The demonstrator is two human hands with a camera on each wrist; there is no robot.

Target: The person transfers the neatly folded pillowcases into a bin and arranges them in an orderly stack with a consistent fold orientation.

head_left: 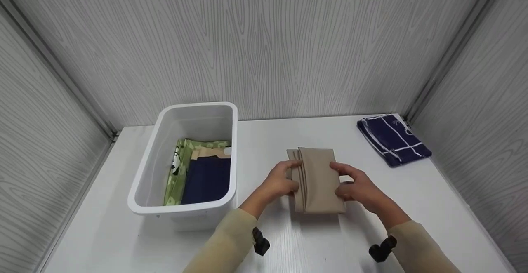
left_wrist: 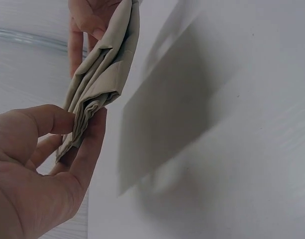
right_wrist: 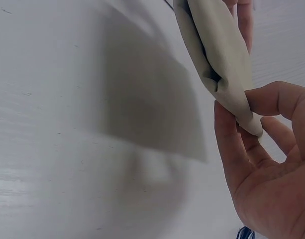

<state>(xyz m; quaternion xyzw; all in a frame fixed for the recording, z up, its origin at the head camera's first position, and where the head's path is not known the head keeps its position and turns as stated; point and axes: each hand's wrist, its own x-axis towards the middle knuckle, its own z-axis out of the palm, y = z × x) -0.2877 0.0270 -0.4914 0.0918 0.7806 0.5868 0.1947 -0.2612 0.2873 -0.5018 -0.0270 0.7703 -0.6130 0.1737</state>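
Note:
A folded tan cloth, several layers thick, is held up over the white table between both hands. My left hand pinches its left edge, where the stacked folds show. The right hand grips the opposite edge, thumb on the near face. In the left wrist view the left fingers wrap under the layered edge of the cloth. Seen from the right wrist, fingers and thumb close on the smoother folded edge. The cloth's shadow falls on the tabletop beneath, apart from it.
A white plastic bin stands to the left, with a green patterned cloth, a dark navy cloth and a beige one inside. A folded navy cloth with white lines lies at the back right. Grey wood-grain panels enclose the table.

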